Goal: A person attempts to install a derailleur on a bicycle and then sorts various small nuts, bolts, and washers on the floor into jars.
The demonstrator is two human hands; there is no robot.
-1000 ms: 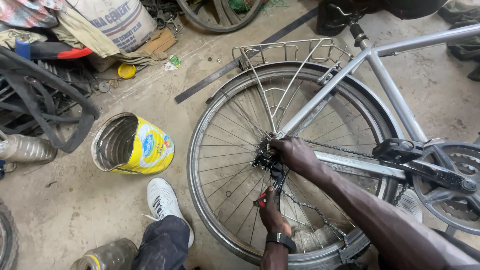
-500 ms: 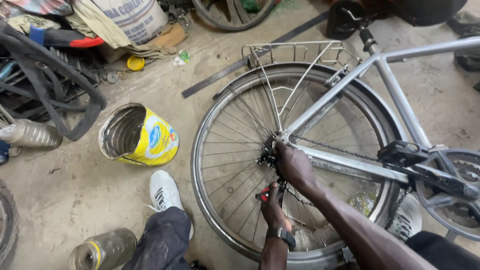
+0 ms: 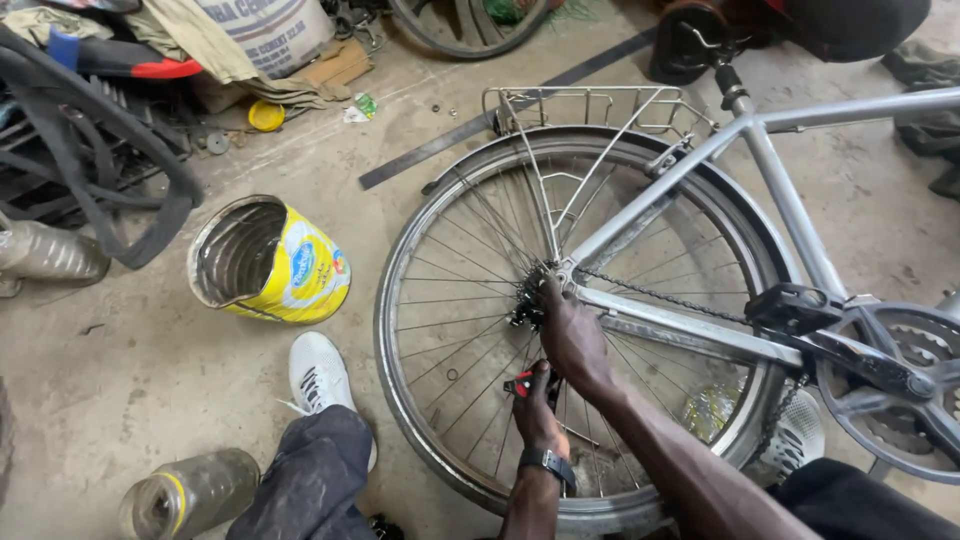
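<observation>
A silver bicycle lies on its side with its rear wheel (image 3: pixel 440 400) in front of me. My right hand (image 3: pixel 572 338) rests on the rear hub and sprockets (image 3: pixel 528 296), its fingers closed around the axle area where the chain (image 3: pixel 660 295) meets it. Just below, my left hand (image 3: pixel 537 412), with a black watch on the wrist, grips a small tool with red and black handles (image 3: pixel 524 384) between the spokes. What the tool's tip touches is hidden by my hands.
A yellow tin can (image 3: pixel 270 265) lies on its side to the left of the wheel. My white shoe (image 3: pixel 318 372) and dark trouser leg are beside it. The crank and pedal (image 3: pixel 860 345) are at right; tyres, bottles and sacks crowd the left and far edges.
My right hand has slid a little lower on the hub. My left hand stays below it with the tool. My view has shifted slightly.
</observation>
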